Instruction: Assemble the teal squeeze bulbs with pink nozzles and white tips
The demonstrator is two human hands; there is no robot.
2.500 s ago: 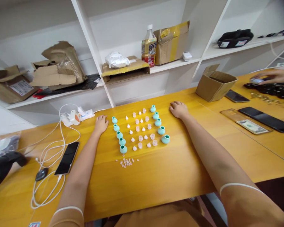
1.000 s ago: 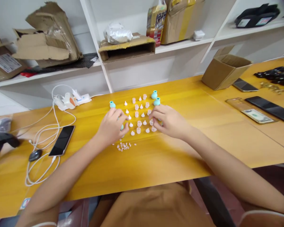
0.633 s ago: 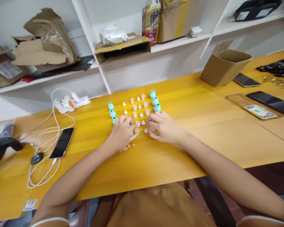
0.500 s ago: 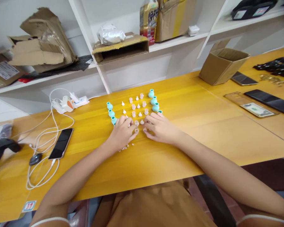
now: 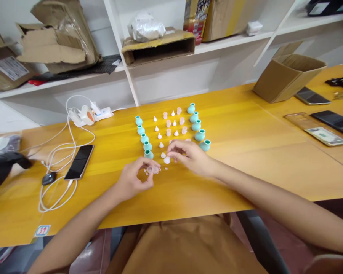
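Note:
My left hand (image 5: 135,176) is curled near the front of the layout, with a small translucent pink cup (image 5: 153,170) between thumb and forefinger. Tiny clear bits (image 5: 146,172) lie around those fingertips. Opposite it, my right hand (image 5: 191,155) pinches a white cone-shaped piece (image 5: 167,160) at its fingertips. Turquoise little pots (image 5: 144,137) stand in a column on the left, and more turquoise pots (image 5: 196,125) form one on the right. Between them are rows of white cone-shaped pieces (image 5: 156,128) and pink cups (image 5: 168,123); my right hand partly hides the nearer ones.
To the left lie a phone (image 5: 79,162), white cables (image 5: 71,144) and a power strip (image 5: 103,113). An open cardboard box (image 5: 287,78), a black phone (image 5: 334,122) and a banknote (image 5: 326,136) are at the right. Shelves (image 5: 231,43) with boxes run behind the table.
My left hand has come back toward me and now holds a pink cup. My right hand has shifted and pinches a white cone-shaped piece. The camera view has moved slightly.

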